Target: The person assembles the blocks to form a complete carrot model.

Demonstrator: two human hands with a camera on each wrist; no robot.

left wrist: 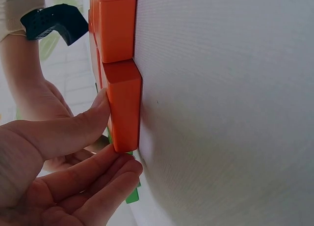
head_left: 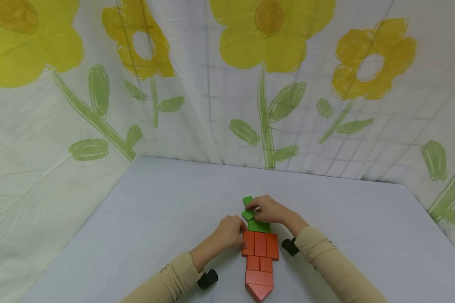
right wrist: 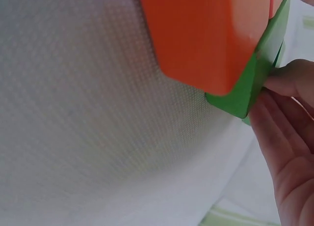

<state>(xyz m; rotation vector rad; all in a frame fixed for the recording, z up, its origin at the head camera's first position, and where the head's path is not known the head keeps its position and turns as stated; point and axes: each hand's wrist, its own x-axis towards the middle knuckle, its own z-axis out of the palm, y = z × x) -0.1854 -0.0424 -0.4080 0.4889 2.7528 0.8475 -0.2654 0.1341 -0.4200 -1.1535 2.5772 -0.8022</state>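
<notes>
Red-orange blocks (head_left: 260, 244) lie flat in a column, with a pointed red block (head_left: 259, 291) at the near end. Several green blocks (head_left: 258, 226) continue the column at the far end; one small green block (head_left: 248, 215) sits at a slant. My left hand (head_left: 228, 232) pinches the leftmost upright red block (left wrist: 125, 108), its thumb on the top face and fingers at the far end. Above the green blocks, my right hand (head_left: 270, 209) pinches a green block (right wrist: 245, 86) between thumb and fingers. That hand partly hides the green pieces.
The blocks lie on a pale table (head_left: 167, 189). Behind it hangs a white curtain (head_left: 189, 126) printed with yellow flowers. Black wrist devices (head_left: 207, 279) are worn below both hands, near the tan sleeves (head_left: 170, 280).
</notes>
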